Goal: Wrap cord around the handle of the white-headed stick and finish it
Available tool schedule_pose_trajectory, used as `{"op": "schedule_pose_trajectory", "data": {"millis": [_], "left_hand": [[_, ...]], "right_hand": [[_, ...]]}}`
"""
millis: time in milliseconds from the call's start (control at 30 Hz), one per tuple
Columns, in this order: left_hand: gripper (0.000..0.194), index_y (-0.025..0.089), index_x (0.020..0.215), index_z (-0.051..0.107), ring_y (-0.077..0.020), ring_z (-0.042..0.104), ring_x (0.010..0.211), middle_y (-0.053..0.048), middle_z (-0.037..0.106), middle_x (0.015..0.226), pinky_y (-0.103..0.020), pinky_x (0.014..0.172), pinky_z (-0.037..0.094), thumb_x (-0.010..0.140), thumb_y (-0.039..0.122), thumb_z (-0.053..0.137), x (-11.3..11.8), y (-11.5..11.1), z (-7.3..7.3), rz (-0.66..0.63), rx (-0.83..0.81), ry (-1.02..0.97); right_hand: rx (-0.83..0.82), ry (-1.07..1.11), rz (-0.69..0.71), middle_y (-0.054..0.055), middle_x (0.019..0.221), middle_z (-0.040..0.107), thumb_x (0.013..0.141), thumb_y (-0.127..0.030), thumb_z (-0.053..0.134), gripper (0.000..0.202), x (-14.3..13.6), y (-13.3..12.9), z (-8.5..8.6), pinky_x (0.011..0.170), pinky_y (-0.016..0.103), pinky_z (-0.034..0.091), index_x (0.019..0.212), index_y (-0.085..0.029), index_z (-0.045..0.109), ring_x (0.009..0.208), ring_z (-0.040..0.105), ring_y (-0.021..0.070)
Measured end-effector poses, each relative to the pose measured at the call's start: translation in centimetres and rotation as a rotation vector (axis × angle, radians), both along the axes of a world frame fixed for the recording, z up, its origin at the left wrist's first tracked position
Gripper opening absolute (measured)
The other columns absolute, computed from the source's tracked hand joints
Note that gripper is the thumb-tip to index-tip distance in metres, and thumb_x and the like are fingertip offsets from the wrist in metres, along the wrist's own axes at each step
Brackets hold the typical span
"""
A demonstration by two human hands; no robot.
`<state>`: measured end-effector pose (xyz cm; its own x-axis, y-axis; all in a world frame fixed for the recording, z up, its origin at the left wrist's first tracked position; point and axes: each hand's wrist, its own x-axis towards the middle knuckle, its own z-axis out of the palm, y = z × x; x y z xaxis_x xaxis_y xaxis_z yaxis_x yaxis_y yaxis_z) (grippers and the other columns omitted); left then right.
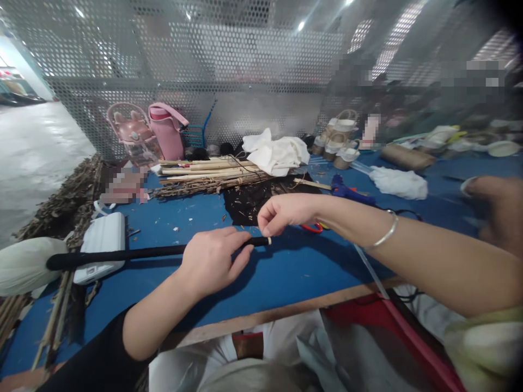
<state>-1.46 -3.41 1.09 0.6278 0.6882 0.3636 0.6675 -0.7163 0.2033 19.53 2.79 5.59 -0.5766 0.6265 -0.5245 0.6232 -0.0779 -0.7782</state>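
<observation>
My left hand [214, 258] is closed around a long black-wrapped stick [151, 251], which lies nearly level across the front of the table. Its right end shows a small pale tip, and its left end reaches a rounded bundle in pale cloth [24, 265]. Just beyond the tip, my right hand [281, 212] is curled with thumb and fingers pinched together. What it pinches, if anything, is too small or hidden to see. Beneath that hand lie a black cloth [241, 204] with scattered chips and a red-handled tool [311, 228], partly hidden.
A white box-like device [104, 239] lies under the stick. Farther back are pale sticks [204, 173], a white cloth [278, 152], a blue glue gun [347, 189] and a pink bottle [168, 133]. Dried stalks [61, 201] pile at left; another person's arm [498, 209] shows at right.
</observation>
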Motion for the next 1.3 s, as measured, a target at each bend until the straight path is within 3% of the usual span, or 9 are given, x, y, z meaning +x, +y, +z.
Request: {"op": "schedule_pose_trajectory", "data": {"millis": [100,167,333,500,667,767,900,1167,1300], "left_hand": [[0.026,0.025,0.100,0.063,-0.0144,0.061,0.068,0.000,0.065,0.081,-0.025,0.056,0.038,0.089,0.036,0.042,0.1,-0.3,0.2,-0.003,0.017,-0.032],[0.025,0.024,0.099,0.063,-0.0141,0.060,0.068,0.001,0.065,0.080,-0.025,0.056,0.039,0.089,0.035,0.043,0.1,-0.4,0.3,-0.008,0.021,-0.051],[0.025,0.025,0.101,0.063,-0.0141,0.061,0.072,0.000,0.066,0.082,-0.024,0.058,0.041,0.089,0.035,0.043,0.0,-0.5,0.7,-0.006,0.018,-0.079],[0.025,0.024,0.102,0.063,-0.0144,0.062,0.075,-0.001,0.067,0.086,-0.024,0.061,0.043,0.089,0.034,0.044,0.0,-0.5,0.6,0.002,0.016,-0.091],[0.027,0.023,0.102,0.063,-0.0158,0.063,0.079,-0.002,0.068,0.090,-0.025,0.065,0.045,0.089,0.035,0.043,0.1,-0.3,0.5,0.022,0.015,-0.081],[0.027,0.023,0.103,0.063,-0.0162,0.063,0.079,-0.002,0.068,0.090,-0.026,0.065,0.046,0.089,0.035,0.043,0.2,-0.3,0.4,0.030,-0.006,-0.064],[0.027,0.023,0.104,0.063,-0.0162,0.063,0.079,-0.002,0.068,0.090,-0.026,0.064,0.045,0.089,0.035,0.043,0.3,-0.2,0.2,0.034,-0.009,-0.054],[0.024,0.022,0.102,0.062,-0.0160,0.063,0.080,-0.003,0.068,0.091,-0.025,0.066,0.046,0.089,0.032,0.045,0.3,-0.1,-0.3,0.035,-0.019,-0.072],[0.023,0.022,0.100,0.063,-0.0160,0.063,0.080,-0.003,0.068,0.090,-0.025,0.066,0.046,0.089,0.031,0.045,0.4,-0.2,-0.8,0.008,-0.053,-0.057]], "right_hand": [[-0.332,0.076,-0.018,0.002,0.064,0.067,0.060,-0.023,0.069,0.018,0.5,0.4,-0.7,0.046,0.018,0.047,0.071,-0.015,0.057,0.054,0.061,0.0112],[-0.461,0.143,-0.029,0.004,0.065,0.069,0.062,-0.021,0.067,0.019,0.8,0.3,-1.2,0.042,0.017,0.048,0.074,-0.015,0.054,0.050,0.062,0.0112],[-0.528,0.369,-0.211,0.003,0.056,0.067,0.066,-0.011,0.055,0.009,0.6,-1.1,-2.2,0.041,0.014,0.047,0.074,-0.015,0.052,0.043,0.060,0.0100],[-0.429,0.369,-0.358,-0.001,0.049,0.060,0.063,-0.006,0.049,0.020,0.4,-2.2,-2.9,0.033,0.012,0.040,0.080,-0.016,0.054,0.034,0.051,0.0075],[-0.045,0.408,-0.599,-0.001,0.057,0.059,0.073,-0.016,0.050,0.012,1.5,-3.3,-3.7,0.034,0.016,0.039,0.084,-0.016,0.053,0.041,0.050,0.0086],[0.123,0.489,-0.506,0.000,0.068,0.060,0.079,-0.030,0.053,0.020,1.8,-4.9,-3.7,0.042,0.019,0.042,0.094,-0.016,0.055,0.050,0.053,0.0089],[0.296,0.412,-0.442,-0.002,0.065,0.058,0.070,-0.028,0.068,0.028,1.1,-6.2,-3.6,0.054,0.020,0.044,0.091,-0.014,0.059,0.056,0.053,0.0081],[0.419,0.435,-0.629,-0.004,0.053,0.056,0.071,-0.029,0.065,0.016,-0.7,-6.8,-5.3,0.047,0.020,0.041,0.075,-0.016,0.056,0.048,0.051,0.0083],[0.347,0.467,-0.695,-0.006,0.047,0.052,0.072,-0.029,0.062,0.019,-1.2,-6.9,-6.3,0.040,0.018,0.037,0.064,-0.018,0.049,0.040,0.047,0.0069]]}}
